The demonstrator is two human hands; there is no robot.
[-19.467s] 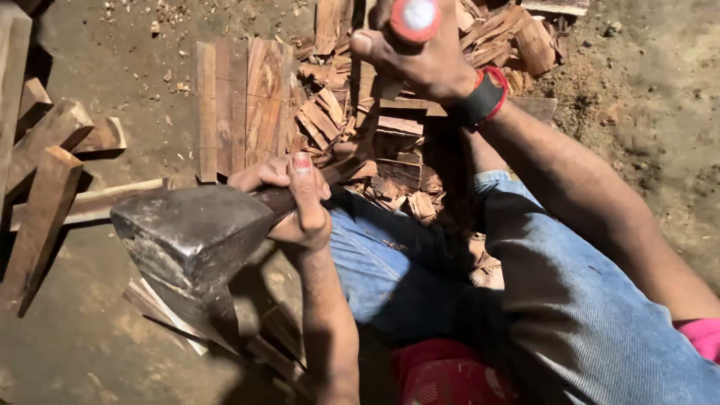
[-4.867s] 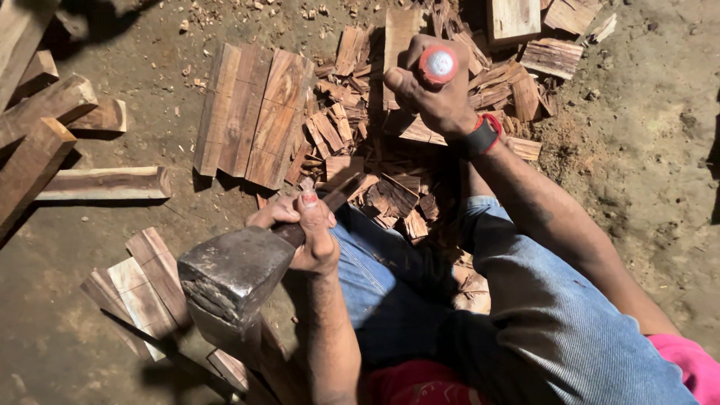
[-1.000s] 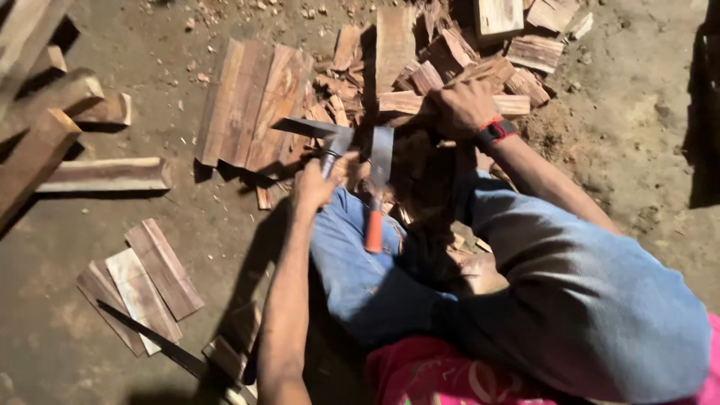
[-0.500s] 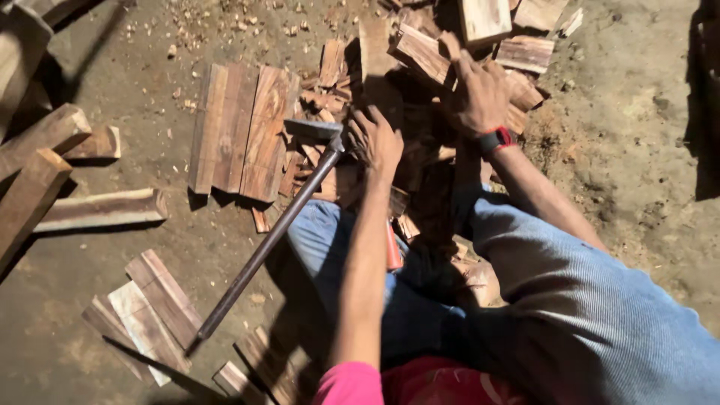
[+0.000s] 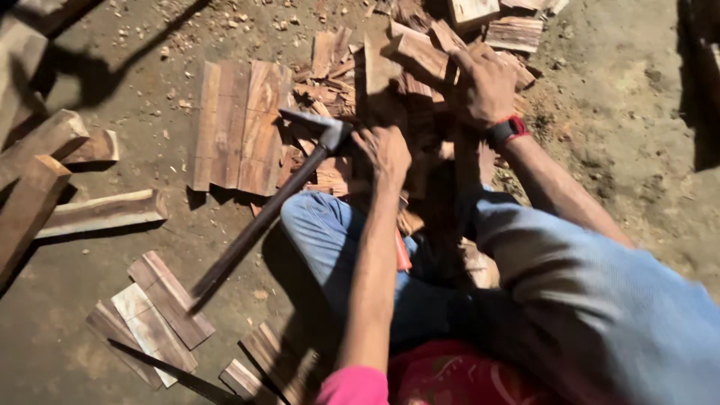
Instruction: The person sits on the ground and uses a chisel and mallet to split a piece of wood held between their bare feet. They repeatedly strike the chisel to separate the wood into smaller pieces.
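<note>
A long-handled axe (image 5: 259,225) lies slanted, its steel head (image 5: 315,129) resting on the heap of split reddish wood pieces (image 5: 352,82). My left hand (image 5: 386,154) is palm-down on the wood just right of the axe head, off the handle, fingers curled into the pieces. My right hand (image 5: 484,86), a red-and-black band (image 5: 506,131) on its wrist, grips a wood piece (image 5: 420,52) at the top of the heap. My knees in blue trousers (image 5: 330,232) frame the pile. An orange tool handle (image 5: 403,253) shows between my legs.
A row of flat boards (image 5: 240,124) lies left of the heap. Thick billets (image 5: 45,180) lie at the far left, and thin slats (image 5: 154,315) at the lower left. The ground is packed dirt (image 5: 622,150) strewn with chips.
My left hand has let go of the axe, which now leans on the heap with its handle on the ground. Both hands have moved onto the wood pieces.
</note>
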